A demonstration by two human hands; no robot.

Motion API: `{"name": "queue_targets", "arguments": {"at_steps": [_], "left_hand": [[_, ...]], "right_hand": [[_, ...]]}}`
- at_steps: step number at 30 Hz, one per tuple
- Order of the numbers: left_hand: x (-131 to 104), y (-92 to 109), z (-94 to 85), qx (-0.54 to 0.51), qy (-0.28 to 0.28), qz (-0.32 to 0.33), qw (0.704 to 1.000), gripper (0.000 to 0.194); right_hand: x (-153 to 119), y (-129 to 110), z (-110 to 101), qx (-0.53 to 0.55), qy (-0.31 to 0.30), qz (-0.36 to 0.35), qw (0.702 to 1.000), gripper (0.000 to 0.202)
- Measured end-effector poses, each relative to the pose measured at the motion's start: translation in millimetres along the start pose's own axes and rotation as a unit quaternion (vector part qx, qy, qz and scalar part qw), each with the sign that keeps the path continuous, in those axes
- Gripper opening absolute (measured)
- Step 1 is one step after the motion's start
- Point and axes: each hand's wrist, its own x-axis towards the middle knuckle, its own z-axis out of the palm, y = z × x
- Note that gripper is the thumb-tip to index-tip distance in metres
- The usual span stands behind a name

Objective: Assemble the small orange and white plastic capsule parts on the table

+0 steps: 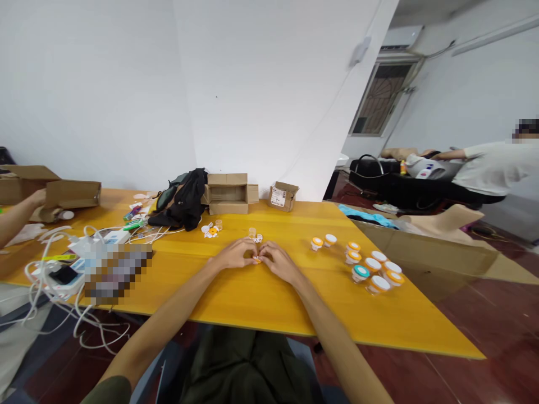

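My left hand and my right hand meet at the middle of the table, fingertips pinched together around a small orange and white piece. The fingers cover most of it, so its exact kind is unclear. Just beyond my fingers are a small clear cup and several white pieces with holes. Farther left lie an orange ring, a white disc and another clear cup. Several small jars with orange and white lids stand right of my hands, one with a teal lid.
Two open cardboard boxes, a larger one and a smaller one, stand by the wall beside a black bag. White cables and a power strip crowd the left side. A co-worker's arm reaches toward a carton.
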Motion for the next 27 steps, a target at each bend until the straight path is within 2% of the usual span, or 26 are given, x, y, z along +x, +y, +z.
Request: {"name": "queue_targets", "arguments": {"at_steps": [14,27], "left_hand": [[-0.5,-0.7,0.2,-0.013,0.002,-0.002,1.000,0.007],[0.0,-0.7,0.0,-0.015,-0.003,-0.003,1.000,0.008]], "right_hand": [[1.2,5.7,3.6,0.013,0.013,0.015,1.000,0.016],[1.2,-0.1,1.8,0.019,0.009,0.030,0.999,0.017]]}}
